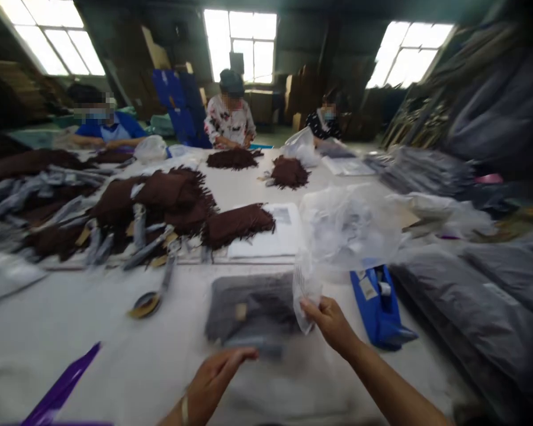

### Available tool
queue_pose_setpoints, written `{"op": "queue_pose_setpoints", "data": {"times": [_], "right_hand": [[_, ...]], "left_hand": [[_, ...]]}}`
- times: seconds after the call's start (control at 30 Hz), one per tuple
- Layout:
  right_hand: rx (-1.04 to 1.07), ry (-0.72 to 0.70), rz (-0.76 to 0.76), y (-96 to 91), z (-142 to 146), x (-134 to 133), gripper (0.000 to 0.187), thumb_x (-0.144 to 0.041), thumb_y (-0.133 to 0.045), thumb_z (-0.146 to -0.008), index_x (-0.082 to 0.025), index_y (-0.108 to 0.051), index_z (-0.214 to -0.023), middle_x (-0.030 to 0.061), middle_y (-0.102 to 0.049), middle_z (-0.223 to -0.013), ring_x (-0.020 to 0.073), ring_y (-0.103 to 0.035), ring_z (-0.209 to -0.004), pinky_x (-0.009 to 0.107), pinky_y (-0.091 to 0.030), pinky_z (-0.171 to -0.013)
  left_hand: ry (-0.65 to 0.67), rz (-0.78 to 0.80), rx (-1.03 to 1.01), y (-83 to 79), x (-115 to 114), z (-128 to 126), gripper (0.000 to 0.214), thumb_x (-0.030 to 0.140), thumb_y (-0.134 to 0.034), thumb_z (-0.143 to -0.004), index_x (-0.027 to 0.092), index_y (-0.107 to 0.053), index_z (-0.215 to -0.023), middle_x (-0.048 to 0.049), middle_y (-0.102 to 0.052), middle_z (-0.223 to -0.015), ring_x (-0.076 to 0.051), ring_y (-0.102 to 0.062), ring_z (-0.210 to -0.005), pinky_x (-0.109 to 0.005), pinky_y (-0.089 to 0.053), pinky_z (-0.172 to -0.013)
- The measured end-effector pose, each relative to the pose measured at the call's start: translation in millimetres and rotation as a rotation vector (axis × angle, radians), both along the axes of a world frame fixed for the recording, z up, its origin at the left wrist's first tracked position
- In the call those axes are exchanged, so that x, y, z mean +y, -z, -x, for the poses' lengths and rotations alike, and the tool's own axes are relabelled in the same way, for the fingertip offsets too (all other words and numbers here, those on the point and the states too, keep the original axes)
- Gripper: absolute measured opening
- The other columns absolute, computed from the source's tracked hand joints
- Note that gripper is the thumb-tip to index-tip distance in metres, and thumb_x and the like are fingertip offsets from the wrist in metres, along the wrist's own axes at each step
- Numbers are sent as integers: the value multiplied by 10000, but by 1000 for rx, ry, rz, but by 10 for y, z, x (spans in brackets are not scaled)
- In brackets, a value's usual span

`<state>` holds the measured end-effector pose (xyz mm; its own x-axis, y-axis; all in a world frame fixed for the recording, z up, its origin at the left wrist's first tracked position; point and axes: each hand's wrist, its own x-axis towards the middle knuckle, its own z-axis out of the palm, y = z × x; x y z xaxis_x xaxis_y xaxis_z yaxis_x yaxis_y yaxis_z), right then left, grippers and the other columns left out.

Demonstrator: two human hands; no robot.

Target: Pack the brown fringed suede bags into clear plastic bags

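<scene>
A folded dark grey textile [257,305] with a small tan tag lies in front of me, apparently inside a clear plastic bag. My right hand [333,322] pinches the bunched edge of the plastic bag [305,290] at the textile's right side and lifts it a little. Near the bag's lower edge is my left hand [217,376], palm down with fingers stretched out, holding nothing. Whether it touches the plastic is unclear. Just right of my right hand stands a blue tape dispenser [375,305].
Brown fringed textiles [169,198] pile up at left, beside a round dark item [145,305] and a purple strip [64,384]. Crumpled clear plastic [350,225] lies ahead. Packed grey bundles [466,307] line the right. Three people sit across the table, one in a floral top [231,121].
</scene>
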<state>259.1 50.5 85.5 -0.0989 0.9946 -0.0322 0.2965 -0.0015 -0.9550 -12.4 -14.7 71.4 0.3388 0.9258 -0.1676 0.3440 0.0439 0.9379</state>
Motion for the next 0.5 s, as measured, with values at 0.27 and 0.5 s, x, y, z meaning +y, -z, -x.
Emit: {"op": "queue_pose_setpoints", "data": {"times": [0.27,0.5], "right_hand": [[5,-348,258,217,403,-928,345,-468,-528,-858,-169,-602,-702,4,-585,-650,154,-516,-616,247,-376,-560],[274,22,228,470,212,-882,316,-473,-575,-839,-169,-630,-772,9,-599,-725,155,-517,-693,262,-400,-650]], "left_hand": [[-247,404,-729,129,107,-635,287,360,-738,-696,111,-676,-826,-62,-672,-786,-143,-597,-723,-278,-472,-756],[-441,382,-818,233,69,-516,295,361,-753,-674,121,-628,-792,13,-588,-644,-65,-507,-560,-181,-425,-565]]}}
